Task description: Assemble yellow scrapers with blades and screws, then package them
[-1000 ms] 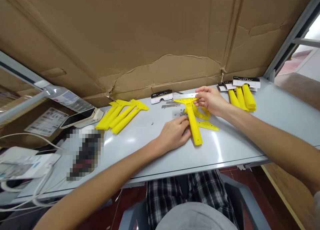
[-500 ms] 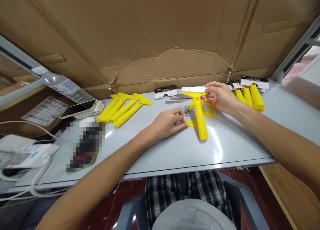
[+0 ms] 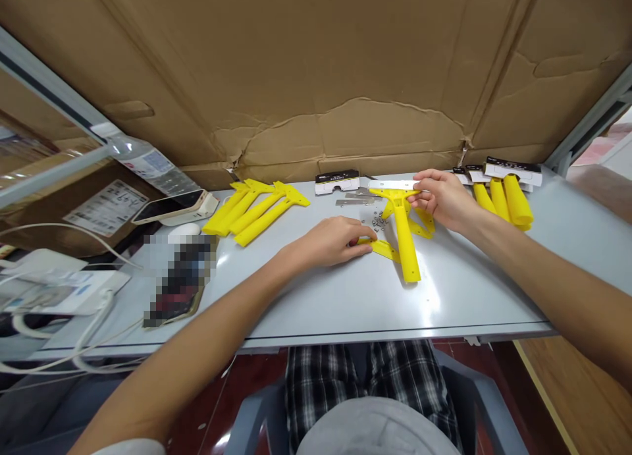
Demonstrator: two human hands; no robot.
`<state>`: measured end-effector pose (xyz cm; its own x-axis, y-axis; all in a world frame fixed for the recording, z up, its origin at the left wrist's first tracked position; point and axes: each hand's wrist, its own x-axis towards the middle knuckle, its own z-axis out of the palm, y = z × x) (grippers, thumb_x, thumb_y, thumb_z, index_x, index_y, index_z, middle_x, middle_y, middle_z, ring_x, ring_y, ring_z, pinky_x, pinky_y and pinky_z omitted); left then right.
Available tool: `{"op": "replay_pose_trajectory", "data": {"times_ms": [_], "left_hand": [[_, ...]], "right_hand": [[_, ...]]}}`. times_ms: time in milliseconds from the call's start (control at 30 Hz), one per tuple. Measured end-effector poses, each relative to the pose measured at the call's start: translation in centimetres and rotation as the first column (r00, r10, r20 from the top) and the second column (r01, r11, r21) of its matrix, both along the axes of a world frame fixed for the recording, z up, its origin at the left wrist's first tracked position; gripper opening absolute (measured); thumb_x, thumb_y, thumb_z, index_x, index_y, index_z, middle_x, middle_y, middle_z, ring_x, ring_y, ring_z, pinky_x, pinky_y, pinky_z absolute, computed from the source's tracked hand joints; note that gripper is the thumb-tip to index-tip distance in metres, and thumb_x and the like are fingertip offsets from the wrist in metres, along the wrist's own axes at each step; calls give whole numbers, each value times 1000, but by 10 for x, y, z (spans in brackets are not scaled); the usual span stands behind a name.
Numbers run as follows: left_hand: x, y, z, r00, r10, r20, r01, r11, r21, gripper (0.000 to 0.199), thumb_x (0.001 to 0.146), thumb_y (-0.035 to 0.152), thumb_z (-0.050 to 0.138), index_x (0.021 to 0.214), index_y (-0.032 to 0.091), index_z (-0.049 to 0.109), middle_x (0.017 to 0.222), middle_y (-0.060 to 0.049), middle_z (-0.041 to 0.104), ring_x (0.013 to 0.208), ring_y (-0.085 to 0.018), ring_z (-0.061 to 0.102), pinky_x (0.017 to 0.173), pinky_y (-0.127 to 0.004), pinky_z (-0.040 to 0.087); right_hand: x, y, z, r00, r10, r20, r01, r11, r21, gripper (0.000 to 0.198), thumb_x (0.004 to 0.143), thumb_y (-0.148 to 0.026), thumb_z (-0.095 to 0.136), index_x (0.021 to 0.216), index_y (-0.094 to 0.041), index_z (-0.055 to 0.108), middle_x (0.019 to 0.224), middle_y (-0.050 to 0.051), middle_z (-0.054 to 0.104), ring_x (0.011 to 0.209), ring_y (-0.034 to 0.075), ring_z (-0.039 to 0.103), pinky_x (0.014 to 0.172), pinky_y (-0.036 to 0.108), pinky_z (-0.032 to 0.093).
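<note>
My right hand (image 3: 441, 197) pinches the head of a yellow T-shaped scraper (image 3: 407, 244) at its right end, where a metal blade (image 3: 392, 185) lies along the top edge. The scraper's handle points toward me. Thumb and fingers of my left hand (image 3: 340, 240) are closed on the left end of a flat yellow plastic piece (image 3: 385, 249), which lies low against the table beside the handle. Behind it is a small heap of screws (image 3: 379, 220). More flat yellow pieces (image 3: 423, 224) lie partly hidden behind the scraper. Loose metal blades (image 3: 354, 201) rest farther back.
Several yellow scraper handles (image 3: 264, 221) lie at the left; others with black-and-white covers (image 3: 513, 170) lie at the right. A black-and-white cover (image 3: 337, 182) stands by the cardboard (image 3: 345, 66). Phones, cables, a power strip (image 3: 93, 290) and a bottle (image 3: 153, 162) occupy the left side.
The view has shifted slightly, so most things appear farther right. My left hand has drawn the flat yellow piece a little out from behind the handle. My right hand keeps its hold on the scraper.
</note>
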<state>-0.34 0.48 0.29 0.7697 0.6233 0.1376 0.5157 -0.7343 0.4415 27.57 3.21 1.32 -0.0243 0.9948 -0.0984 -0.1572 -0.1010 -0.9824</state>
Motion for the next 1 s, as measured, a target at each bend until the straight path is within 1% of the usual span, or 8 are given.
{"op": "replay_pose_trajectory", "data": {"times_ms": [233, 467, 567, 667, 733, 867, 933, 1000], "left_hand": [[-7, 6, 5, 1000, -6, -27, 6, 1000, -28, 18, 95, 31, 70, 108, 25, 82, 95, -6, 74, 78, -20, 63, 74, -33, 45], [-16, 13, 7, 999, 14, -50, -16, 1000, -27, 16, 95, 36, 72, 101, 21, 75, 107, -8, 68, 78, -17, 61, 71, -31, 44], [-17, 14, 7, 1000, 2, -22, -3, 999, -42, 12, 94, 32, 73, 99, 21, 72, 99, -6, 71, 77, -18, 61, 70, -31, 43], [-19, 15, 8, 999, 37, -15, -38, 996, -84, 7, 91, 28, 75, 94, 21, 72, 85, -3, 72, 71, -18, 60, 66, -30, 41], [-21, 17, 11, 998, 53, -18, -55, 992, -117, 9, 90, 26, 76, 98, 22, 76, 81, -2, 73, 67, -17, 60, 63, -29, 40], [-29, 22, 18, 1000, 4, 3, -4, 994, -107, 30, 93, 31, 74, 121, 22, 80, 87, -4, 79, 68, -15, 65, 65, -27, 44], [-33, 25, 23, 1000, 9, 4, -8, 994, -113, 28, 96, 35, 71, 118, 21, 81, 94, -5, 81, 67, -14, 66, 67, -26, 47], [-36, 26, 28, 999, 46, -1, -45, 985, -169, 24, 97, 36, 69, 110, 20, 81, 97, -5, 82, 62, -11, 68, 68, -26, 49]], "right_hand": [[-1, 0, -2, 1000, 1, -2, -1, 1000, -18, 43, 76, -18, 66, 116, -15, 51, 87, 3, 58, 73, 6, 64, 67, 19, 55], [-3, -1, -6, 1000, 18, 6, -18, 999, -33, 43, 75, -17, 66, 116, -15, 51, 86, 3, 59, 71, 7, 65, 65, 20, 55], [-6, -4, -6, 999, 29, 22, -28, 998, -50, 41, 77, -17, 65, 116, -15, 51, 86, 4, 60, 71, 7, 65, 65, 20, 56], [-9, -6, -5, 999, 34, 25, -32, 998, -54, 40, 77, -18, 65, 115, -15, 51, 87, 4, 61, 70, 8, 65, 64, 19, 56], [-10, -8, -5, 999, 39, 28, -38, 998, -58, 40, 77, -18, 65, 114, -14, 51, 87, 4, 60, 69, 8, 65, 64, 19, 56], [-12, -9, -5, 999, 33, 25, -32, 998, -54, 42, 74, -19, 67, 113, -14, 52, 87, 4, 59, 70, 8, 65, 63, 19, 56], [-12, -8, -5, 999, 28, 24, -27, 998, -57, 43, 73, -19, 68, 113, -14, 52, 87, 4, 59, 70, 8, 65, 62, 19, 56], [-12, -8, -5, 999, 22, 24, -20, 997, -70, 44, 72, -19, 68, 113, -14, 52, 86, 4, 59, 71, 8, 65, 62, 19, 56]]}}
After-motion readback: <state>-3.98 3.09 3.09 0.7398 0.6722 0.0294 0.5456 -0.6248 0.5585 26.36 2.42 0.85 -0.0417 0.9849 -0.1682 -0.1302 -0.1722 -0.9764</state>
